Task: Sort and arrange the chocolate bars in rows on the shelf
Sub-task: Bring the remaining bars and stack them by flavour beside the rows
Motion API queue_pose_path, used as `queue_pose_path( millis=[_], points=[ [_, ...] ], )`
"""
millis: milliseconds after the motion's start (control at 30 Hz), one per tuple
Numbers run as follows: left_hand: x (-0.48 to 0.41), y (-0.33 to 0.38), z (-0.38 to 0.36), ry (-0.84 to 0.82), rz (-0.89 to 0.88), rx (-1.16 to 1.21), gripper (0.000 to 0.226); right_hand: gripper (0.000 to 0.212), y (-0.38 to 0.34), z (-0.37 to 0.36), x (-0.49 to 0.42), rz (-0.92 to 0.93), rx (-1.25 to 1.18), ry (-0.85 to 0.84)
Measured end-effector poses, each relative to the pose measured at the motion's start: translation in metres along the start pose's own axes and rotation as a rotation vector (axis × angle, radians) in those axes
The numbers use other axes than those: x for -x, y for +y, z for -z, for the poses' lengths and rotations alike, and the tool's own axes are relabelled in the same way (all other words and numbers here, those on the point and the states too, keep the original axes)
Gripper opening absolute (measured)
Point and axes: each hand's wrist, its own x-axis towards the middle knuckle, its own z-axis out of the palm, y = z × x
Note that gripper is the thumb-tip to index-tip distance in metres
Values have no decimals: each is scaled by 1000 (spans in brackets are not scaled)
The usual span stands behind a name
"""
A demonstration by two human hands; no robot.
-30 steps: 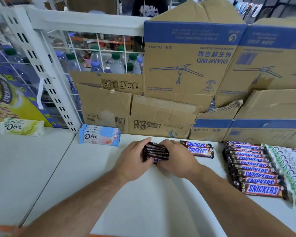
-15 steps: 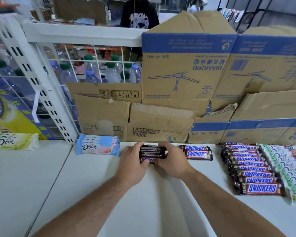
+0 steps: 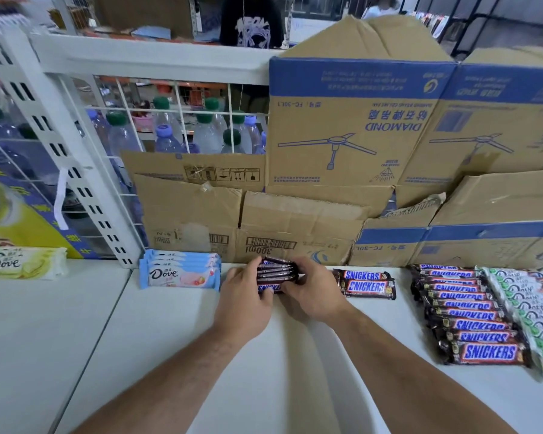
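Centre of frame, L hand (image 3: 243, 303): fingers curled round the left end of the Snickers bundle (image 3: 276, 272), thumb at its near edge; gripping.
R hand (image 3: 315, 296): curled round the right end of the same bundle, gripping. Both forearms come in from the bottom edge.
Snickers bundle: several dark bars stacked, pressed btw the 2 hands, low on the white shelf (image 3: 170, 355), just in front of the cardboard at the back. Only the near bar's logo shows, in part.
Snickers pair (image 3: 365, 285): 2 bars lying flat just right of the R hand, logos up, not touching it.
Blue Dove stack (image 3: 181, 274): left of the L hand, near but apart; overlapped bars, front label readable.
Snickers row (image 3: 470, 317): right side of frame, long overlapped row running front to back, logos up.
Green-white bars (image 3: 533, 311): far right, row right against the Snickers row; cut off by the frame edge.
Yellow-green Dove pack (image 3: 22, 266): far left, on the next shelf panel, well apart from the rest.
Cardboard boxes (image 3: 358, 126): back, centre to right, stacked; blue print upside down, incl. "DIAMOND" and a fan drawing.
Slotted post (image 3: 63, 151): upper left, white, w/ wire grid beside it.
Water bottles (image 3: 207, 133): behind the grid, green & blue caps.
Person (image 3: 253, 23): top centre, dark printed shirt, behind the shelving; torso only.
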Motion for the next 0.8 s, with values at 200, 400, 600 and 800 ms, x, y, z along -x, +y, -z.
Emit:
queue_pose_path(
  millis=[200,400,600,800],
  points=[
    [0,0,0,50,99,96,70,39,-2,0,-4,-14,-81,44],
    [-1,-2,1,104,86,128,52,30,3,-5,-4,-54,-153,139],
    [-4,-3,-4,89,15,-75,53,21,2,-5,-3,-41,-154,110],
    [-2,2,-2,100,86,57,48,25,3,-5,1,-61,-140,195]
  ],
)
